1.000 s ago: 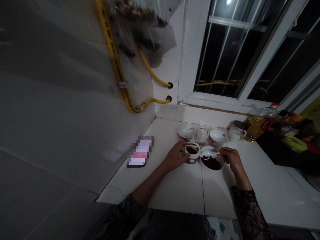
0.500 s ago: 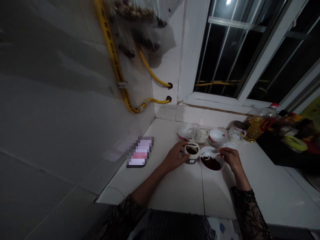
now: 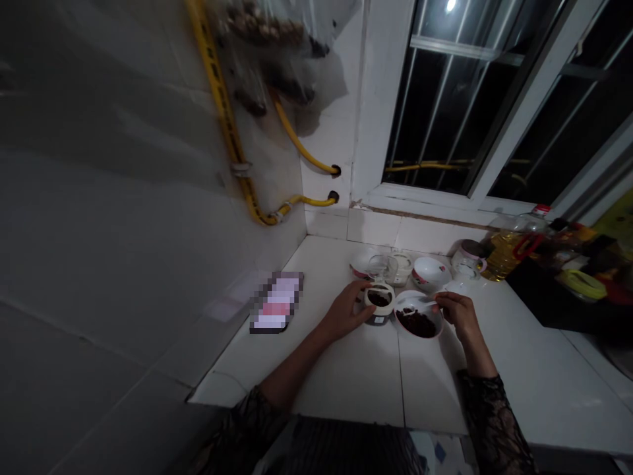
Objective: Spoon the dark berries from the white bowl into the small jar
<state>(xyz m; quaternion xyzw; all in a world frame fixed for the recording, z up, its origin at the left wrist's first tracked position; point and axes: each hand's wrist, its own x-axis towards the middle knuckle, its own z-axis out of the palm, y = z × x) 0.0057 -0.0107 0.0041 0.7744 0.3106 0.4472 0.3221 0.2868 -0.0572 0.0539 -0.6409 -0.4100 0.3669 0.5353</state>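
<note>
My left hand [image 3: 346, 311] is wrapped round a small white-rimmed jar [image 3: 379, 301] that holds something dark. Right beside the jar stands a white bowl [image 3: 420, 321] with a dark, chunky filling. My right hand [image 3: 457, 313] pinches the handle of a white spoon [image 3: 414, 306] whose head lies over the bowl's left side. Both arms wear dark lace sleeves. All of this sits on a white tiled counter [image 3: 356, 376] in dim light.
Behind the jar stand a glass cup [image 3: 380, 265], a white bowl [image 3: 431, 271] and other small dishes. An oil bottle [image 3: 509, 247] and cluttered items lie at the right. A blurred-out flat object [image 3: 275, 302] lies left, near the wall with yellow hoses [image 3: 232, 132].
Hardly anything has moved. The spoon head has stayed over the bowl, and both hands keep their grips; the view has shifted very slightly.
</note>
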